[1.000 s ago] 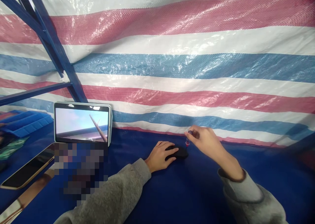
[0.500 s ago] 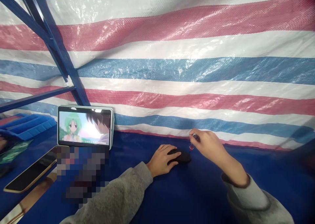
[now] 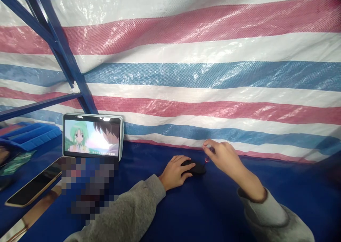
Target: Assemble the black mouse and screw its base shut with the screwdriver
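My left hand (image 3: 176, 172) grips a black computer mouse (image 3: 197, 168) on the blue tabletop (image 3: 207, 206). Its fingers lie along the far side, with the thumb at the near side. In my right hand (image 3: 221, 155) is a small screwdriver (image 3: 207, 159), pinched between thumb and fingers and mostly hidden by them. Only a short reddish, clear part of it shows below the grip. The screwdriver stands nearly upright, its dark tip at the right end of the mouse. Whether the tip sits in a screw is too small to tell.
A tablet (image 3: 92, 135) playing a cartoon stands at the left back. Before it lie a phone (image 3: 34, 185) and a blurred-out patch. Another person's arm (image 3: 39, 208) reaches in at lower left. Blue trays (image 3: 34, 137) sit at far left; a striped tarp (image 3: 199, 71) hangs behind.
My right hand has shifted slightly left and turned a little, with the screwdriver still at the right end of the mouse. The left hand has hardly moved.
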Demonstrator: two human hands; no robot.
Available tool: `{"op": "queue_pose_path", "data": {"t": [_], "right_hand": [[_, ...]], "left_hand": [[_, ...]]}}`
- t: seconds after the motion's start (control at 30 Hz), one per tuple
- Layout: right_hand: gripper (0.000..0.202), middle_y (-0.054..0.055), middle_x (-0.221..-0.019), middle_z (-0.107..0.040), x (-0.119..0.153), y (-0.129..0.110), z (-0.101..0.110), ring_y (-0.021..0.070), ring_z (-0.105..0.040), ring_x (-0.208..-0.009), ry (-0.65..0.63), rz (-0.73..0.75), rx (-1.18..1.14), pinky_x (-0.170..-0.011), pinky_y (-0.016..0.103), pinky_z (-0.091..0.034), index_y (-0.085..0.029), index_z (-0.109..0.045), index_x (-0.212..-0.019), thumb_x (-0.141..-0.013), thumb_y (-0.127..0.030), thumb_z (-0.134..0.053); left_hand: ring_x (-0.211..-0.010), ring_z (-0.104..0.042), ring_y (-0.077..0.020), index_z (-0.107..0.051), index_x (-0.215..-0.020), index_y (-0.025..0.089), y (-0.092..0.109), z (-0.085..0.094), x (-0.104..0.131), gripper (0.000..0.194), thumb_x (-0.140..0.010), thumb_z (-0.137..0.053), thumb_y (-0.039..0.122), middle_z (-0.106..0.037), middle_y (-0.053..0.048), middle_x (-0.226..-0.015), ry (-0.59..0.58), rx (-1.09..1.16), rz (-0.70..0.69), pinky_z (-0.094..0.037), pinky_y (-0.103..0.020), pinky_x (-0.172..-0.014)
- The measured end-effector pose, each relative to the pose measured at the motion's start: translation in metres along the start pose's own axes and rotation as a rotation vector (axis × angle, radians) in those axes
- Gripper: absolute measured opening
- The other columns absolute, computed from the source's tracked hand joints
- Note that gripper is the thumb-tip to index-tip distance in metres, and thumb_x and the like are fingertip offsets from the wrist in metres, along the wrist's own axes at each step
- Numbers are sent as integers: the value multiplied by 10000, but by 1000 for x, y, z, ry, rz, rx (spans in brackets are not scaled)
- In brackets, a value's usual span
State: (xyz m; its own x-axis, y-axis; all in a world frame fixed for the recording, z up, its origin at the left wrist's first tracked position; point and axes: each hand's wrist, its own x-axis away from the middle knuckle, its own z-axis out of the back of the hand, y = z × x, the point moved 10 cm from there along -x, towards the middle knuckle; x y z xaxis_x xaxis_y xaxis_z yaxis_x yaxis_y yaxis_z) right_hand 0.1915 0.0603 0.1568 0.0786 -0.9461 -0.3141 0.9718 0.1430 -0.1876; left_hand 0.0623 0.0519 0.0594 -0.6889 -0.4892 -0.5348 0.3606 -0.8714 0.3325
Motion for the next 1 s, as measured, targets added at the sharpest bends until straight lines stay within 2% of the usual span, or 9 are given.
{"op": "queue_pose_path", "data": {"t": [0.17,0.43,0.77,0.9,1.0], "right_hand": [[293,26,-642,-719,1,-1,-2,240,-689,-690,-2,-1,9,-658,301,-401,-235,-680,-957,-940,-383,-428],[306,39,-654,-720,0,1,1,246,-684,-688,18,-21,87,-629,304,-377,-230,-688,-960,-947,-364,-412],[346,51,-697,-735,-1,8,-3,254,-698,-739,15,-39,70,-650,307,-415,-237,-697,-988,-929,-477,-456],[390,68,-682,-723,-1,8,-5,251,-685,-700,5,-35,118,-597,304,-374,-223,-697,-950,-943,-496,-418],[422,71,-672,-702,1,3,-7,235,-661,-652,-56,-35,162,-554,295,-318,-210,-664,-926,-974,-474,-337]], "left_hand": [[-1188,-535,-245,-628,-1235,239,1,-1,0,348,-903,-627,344,-583,-82,-1283,-3,-12,-10,-437,-425,-1021],[-1271,-502,-234,-604,-1269,250,-3,-6,2,364,-937,-559,392,-558,-64,-1339,-18,-10,-32,-422,-413,-1092],[-1286,-497,-232,-585,-1289,260,-2,-9,3,378,-945,-541,410,-547,-63,-1358,-24,-54,-49,-431,-424,-1093],[-1279,-504,-236,-586,-1287,269,-1,-8,2,373,-943,-547,408,-551,-61,-1352,-20,-58,-51,-438,-432,-1086],[-1277,-506,-237,-589,-1284,267,-2,-8,2,375,-941,-549,412,-554,-60,-1350,-16,-59,-40,-442,-426,-1083]]}}
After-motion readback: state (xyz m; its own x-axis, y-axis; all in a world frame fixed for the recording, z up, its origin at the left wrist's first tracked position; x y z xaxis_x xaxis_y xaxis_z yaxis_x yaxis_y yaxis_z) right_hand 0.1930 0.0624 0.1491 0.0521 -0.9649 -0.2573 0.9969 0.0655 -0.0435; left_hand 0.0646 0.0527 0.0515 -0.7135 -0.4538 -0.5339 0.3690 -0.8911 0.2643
